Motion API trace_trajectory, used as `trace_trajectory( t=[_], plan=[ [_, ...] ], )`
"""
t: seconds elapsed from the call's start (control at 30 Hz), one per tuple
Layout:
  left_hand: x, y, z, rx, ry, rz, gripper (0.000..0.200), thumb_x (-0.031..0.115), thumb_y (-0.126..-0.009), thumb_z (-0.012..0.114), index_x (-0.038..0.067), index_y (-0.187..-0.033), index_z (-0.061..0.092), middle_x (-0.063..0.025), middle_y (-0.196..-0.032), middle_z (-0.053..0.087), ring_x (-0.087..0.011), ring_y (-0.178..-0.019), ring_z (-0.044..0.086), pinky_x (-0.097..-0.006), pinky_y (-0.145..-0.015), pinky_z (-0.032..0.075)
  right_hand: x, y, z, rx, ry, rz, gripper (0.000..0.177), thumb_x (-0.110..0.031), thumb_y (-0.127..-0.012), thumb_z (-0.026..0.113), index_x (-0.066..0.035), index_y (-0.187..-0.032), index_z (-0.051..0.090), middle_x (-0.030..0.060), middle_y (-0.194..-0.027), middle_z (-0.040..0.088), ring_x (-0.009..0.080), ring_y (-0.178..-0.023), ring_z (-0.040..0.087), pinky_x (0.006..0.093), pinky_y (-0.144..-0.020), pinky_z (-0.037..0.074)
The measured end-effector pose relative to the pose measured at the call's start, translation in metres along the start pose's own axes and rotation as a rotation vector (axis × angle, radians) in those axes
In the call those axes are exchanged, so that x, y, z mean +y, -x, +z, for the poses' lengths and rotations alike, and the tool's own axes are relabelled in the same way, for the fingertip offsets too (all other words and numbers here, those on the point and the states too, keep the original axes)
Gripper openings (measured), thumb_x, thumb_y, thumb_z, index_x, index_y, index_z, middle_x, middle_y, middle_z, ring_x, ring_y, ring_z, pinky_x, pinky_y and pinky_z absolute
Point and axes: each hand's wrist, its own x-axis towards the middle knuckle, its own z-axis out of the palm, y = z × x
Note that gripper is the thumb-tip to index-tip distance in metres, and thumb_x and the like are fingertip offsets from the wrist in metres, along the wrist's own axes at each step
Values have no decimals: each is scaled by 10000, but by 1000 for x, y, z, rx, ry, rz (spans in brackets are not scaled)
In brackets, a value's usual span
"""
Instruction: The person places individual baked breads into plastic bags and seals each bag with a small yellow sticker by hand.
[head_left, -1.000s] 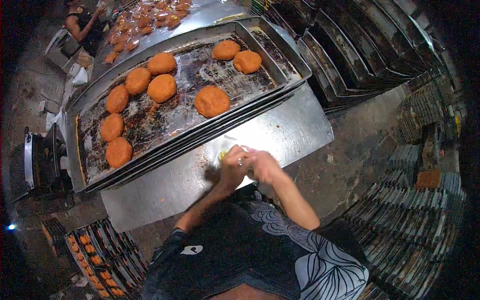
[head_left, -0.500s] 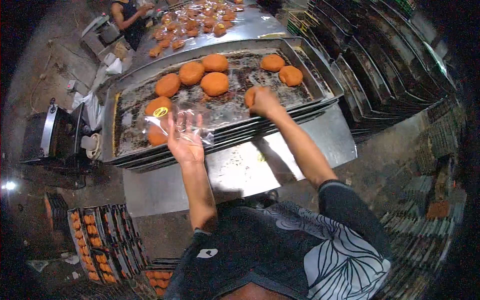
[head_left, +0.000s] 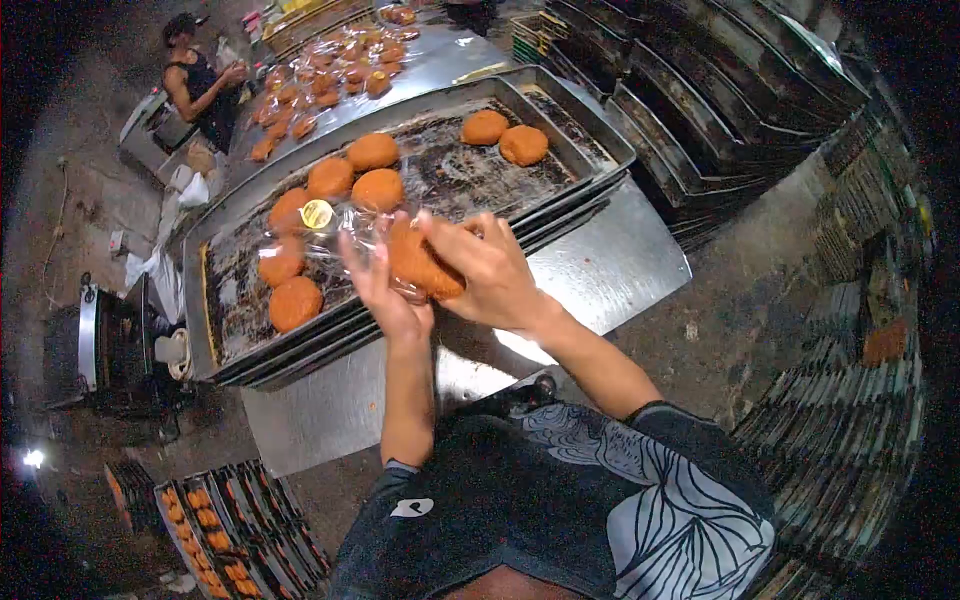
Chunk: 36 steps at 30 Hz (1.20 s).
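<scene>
A round orange-brown bun is in my right hand, whose fingers and thumb wrap its side. My left hand holds a clear plastic bag with a round yellow label, its fingers partly covered by the film. The bun is right at the bag, between both hands, over the front edge of a dark-stained baking tray. Several loose buns lie on the tray's left half, and two more buns sit toward its far right corner.
Wrapped buns are heaped on the metal table behind the tray. A person stands at the far left. Stacked dark trays rise at the right. Trays of buns stand on the floor at lower left.
My right hand has picked the bun off the tray's right side and brought it left to the bag. My left hand's spread fingers have drawn in. The view has shifted.
</scene>
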Motion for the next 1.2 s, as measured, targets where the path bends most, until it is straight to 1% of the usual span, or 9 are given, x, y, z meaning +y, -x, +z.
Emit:
trace_trajectory(
  t=[0.47,0.57,0.67,0.73,0.83,0.97,1.0,1.03,1.2],
  plan=[
    [-44,22,26,12,31,-501,437,301,-800,491,19,-1119,392,-113,-1021,497,-219,-906,518,-379,-787,450,29,57,-16,197,-280,537,723,-168,-615,671,-60,-1230,307,214,-1161,326,344,-860,492,356,-765,422],
    [-87,68,22,-83,-304,-609,308,235,-789,536,18,-1004,495,-104,-840,572,-186,-733,569,-302,-679,483,108,60,-20,50,-515,621,135,-143,-717,600,-20,-762,631,93,-635,601,154,-563,567,279,-556,460],
    [-169,113,-22,-411,-745,-805,373,141,-697,644,-8,-1012,512,-53,-814,574,-131,-652,544,-207,-575,434,149,-24,-45,138,-147,489,194,-187,-741,565,-7,-684,610,121,-559,557,212,-527,569,295,-517,446],
    [-228,142,-53,-406,-1410,-188,388,157,-627,677,-38,-917,509,-152,-817,511,-285,-814,493,-362,-716,411,171,-75,-5,341,-244,152,210,-193,-727,582,-10,-828,599,155,-731,579,251,-710,578,320,-650,452],
    [-250,143,-92,-601,-1510,13,247,149,-632,611,-21,-769,495,-169,-761,484,-332,-769,461,-416,-659,374,167,-30,18,-33,-344,-1,431,-244,-721,607,-9,-1063,491,192,-1122,467,308,-1023,455,356,-888,350],
    [-235,128,-106,-916,-1453,213,146,114,-669,571,15,-767,527,-165,-735,521,-339,-716,487,-403,-655,392,151,130,-36,-657,-397,656,303,-227,-746,601,27,-910,572,106,-866,602,197,-821,574,291,-753,438],
    [-224,126,-110,-720,-1224,-208,154,106,-690,559,3,-802,534,-171,-763,536,-332,-727,507,-380,-666,406,159,198,-21,-501,-1001,1234,213,-185,-742,607,7,-833,595,58,-732,606,124,-679,562,267,-650,450],
    [-214,117,-116,-509,-963,-585,166,98,-711,547,-9,-837,542,-177,-790,550,-325,-739,527,-357,-678,419,137,212,-47,-436,-855,1027,157,-168,-747,604,-30,-820,607,47,-755,608,87,-665,533,272,-622,441],
    [-166,87,-39,-664,-1228,-673,138,97,-779,526,-22,-828,577,-140,-835,598,-199,-774,580,-277,-678,439,129,232,-26,-818,-553,862,181,-193,-743,594,-30,-821,606,132,-742,594,216,-631,560,338,-601,440]
  ],
)
